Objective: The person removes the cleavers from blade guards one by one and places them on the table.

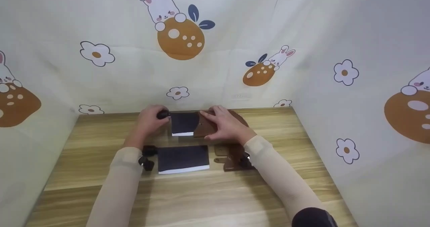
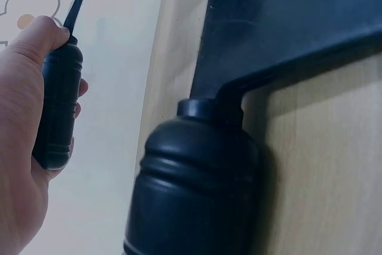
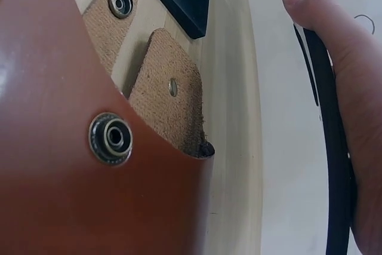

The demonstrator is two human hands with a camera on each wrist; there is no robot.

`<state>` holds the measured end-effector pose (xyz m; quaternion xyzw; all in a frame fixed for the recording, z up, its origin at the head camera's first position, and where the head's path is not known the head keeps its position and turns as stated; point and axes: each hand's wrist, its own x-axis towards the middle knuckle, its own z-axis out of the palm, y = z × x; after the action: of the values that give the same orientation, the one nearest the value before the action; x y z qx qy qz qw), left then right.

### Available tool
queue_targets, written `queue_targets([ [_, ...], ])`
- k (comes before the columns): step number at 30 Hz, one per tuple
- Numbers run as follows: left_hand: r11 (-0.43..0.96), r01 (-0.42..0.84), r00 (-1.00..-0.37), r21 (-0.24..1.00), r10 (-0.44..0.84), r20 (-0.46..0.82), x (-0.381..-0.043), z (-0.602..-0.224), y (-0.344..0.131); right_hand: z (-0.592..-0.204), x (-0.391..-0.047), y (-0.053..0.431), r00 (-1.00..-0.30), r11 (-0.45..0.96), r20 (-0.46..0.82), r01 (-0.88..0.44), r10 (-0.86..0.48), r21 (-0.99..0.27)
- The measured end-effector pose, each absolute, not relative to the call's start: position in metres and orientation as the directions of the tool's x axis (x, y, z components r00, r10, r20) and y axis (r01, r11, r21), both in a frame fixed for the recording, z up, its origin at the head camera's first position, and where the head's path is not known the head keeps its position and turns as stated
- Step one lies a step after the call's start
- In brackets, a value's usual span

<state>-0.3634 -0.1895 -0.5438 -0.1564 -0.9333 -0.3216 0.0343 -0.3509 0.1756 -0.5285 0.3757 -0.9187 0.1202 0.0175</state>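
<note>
In the head view, my left hand grips the black handle of a cleaver at the back of the table. Part of that cleaver's dark blade shows; its far end is hidden inside a brown leather sheath. My right hand holds this sheath, thumb on the near side. Nearer to me lies a second cleaver, its white-looking edge toward me. To its right is another brown sheath, partly behind my right wrist. The right wrist view shows its snap button and loose straps.
A wood-grain table carries everything. Pale cloth walls with rabbit and flower prints rise at the back and both sides, and the back one stands just behind the held cleaver.
</note>
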Motion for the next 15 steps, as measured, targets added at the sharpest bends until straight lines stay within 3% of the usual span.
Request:
queue_targets([
  [15, 0.738, 0.302, -0.953, 0.604, 0.259, 0.160, -0.3605, -0.5386, -0.1915, -0.5269, -0.3508, 0.1781, -0.724, 0.693, 0.118, -0.686, -0.680, -0.223],
])
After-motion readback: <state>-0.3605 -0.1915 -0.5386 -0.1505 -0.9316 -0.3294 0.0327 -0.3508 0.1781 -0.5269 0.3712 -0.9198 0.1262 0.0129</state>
